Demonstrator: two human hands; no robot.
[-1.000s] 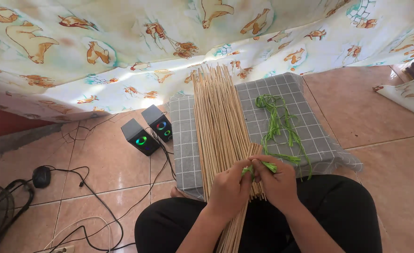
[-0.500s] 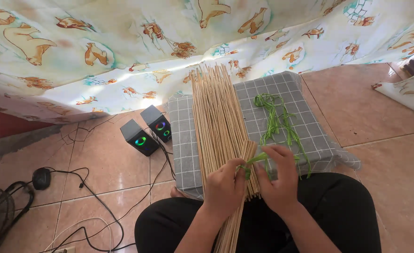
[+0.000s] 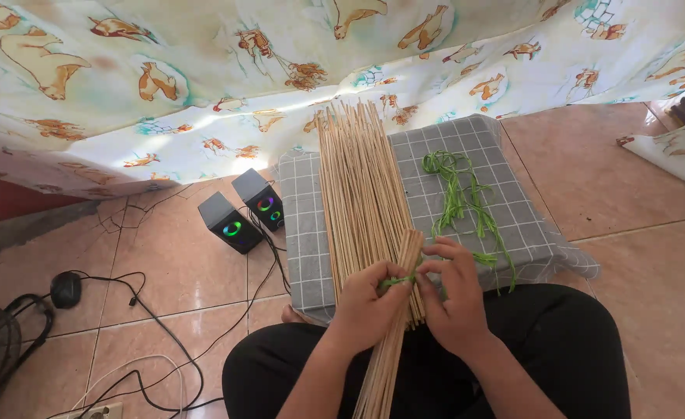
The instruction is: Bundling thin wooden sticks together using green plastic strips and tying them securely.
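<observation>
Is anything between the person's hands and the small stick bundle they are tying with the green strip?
Nothing visible. The left hand and right hand both rest directly on the small stick bundle, pinching the green strip wrapped across it. The loose green strips lie apart on the grey checked cushion.

Your left hand (image 3: 370,299) and right hand (image 3: 455,299) pinch a green strip (image 3: 398,281) wrapped around a small bundle of bamboo sticks (image 3: 395,341) over your lap. More sticks (image 3: 358,186) cover the grey checked cushion (image 3: 505,221); loose green strips (image 3: 459,194) lie toward its right edge.
</observation>
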